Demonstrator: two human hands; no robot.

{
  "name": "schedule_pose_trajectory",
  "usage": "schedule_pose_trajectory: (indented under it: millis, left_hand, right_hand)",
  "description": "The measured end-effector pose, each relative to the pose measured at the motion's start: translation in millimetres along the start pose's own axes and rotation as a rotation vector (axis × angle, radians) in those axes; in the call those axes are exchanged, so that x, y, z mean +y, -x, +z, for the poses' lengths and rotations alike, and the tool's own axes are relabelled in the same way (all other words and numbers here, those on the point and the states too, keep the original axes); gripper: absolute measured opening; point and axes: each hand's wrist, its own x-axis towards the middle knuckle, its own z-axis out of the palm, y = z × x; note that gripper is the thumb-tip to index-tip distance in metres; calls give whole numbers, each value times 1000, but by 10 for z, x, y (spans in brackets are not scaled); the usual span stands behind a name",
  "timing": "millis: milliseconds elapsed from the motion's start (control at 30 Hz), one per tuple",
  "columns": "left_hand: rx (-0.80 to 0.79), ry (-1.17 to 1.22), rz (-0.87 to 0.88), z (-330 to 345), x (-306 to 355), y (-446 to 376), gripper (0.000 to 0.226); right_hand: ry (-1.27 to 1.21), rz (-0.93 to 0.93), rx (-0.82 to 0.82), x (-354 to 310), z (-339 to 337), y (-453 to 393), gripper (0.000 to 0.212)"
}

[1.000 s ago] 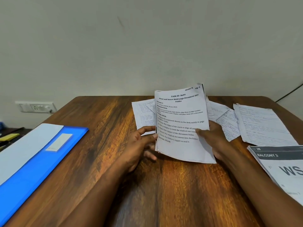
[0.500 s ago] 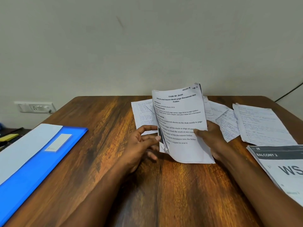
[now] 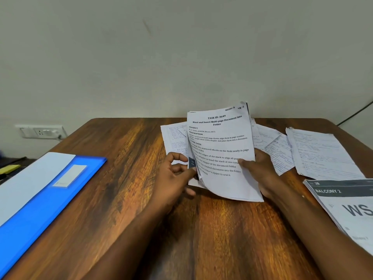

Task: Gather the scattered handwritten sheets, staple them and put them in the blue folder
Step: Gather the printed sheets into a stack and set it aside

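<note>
Sheets [image 3: 321, 152] lying scattered flat right of and behind the grip, blue folder [image 3: 40, 211] lying closed far left

Wall socket [image 3: 41, 131] left; printed "BALCONY 2" sheet [image 3: 347, 201] right.

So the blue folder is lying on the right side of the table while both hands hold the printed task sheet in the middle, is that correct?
Not quite: the head view shows the blue folder on the left side of the table. The left hand and right hand do hold the printed task sheet in the middle.
</note>
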Motion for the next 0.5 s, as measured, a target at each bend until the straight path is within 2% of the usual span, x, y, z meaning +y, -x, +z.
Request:
schedule_pose_trajectory:
  millis: [167, 500]
  left_hand:
    - [56, 20, -35, 4, -29, -27, 32]
    - [10, 59, -54, -5, -1, -16, 42]
  right_hand:
    - [3, 5, -6, -3, 5, 2, 33]
    - [-12, -1, -8, 3, 10, 0, 34]
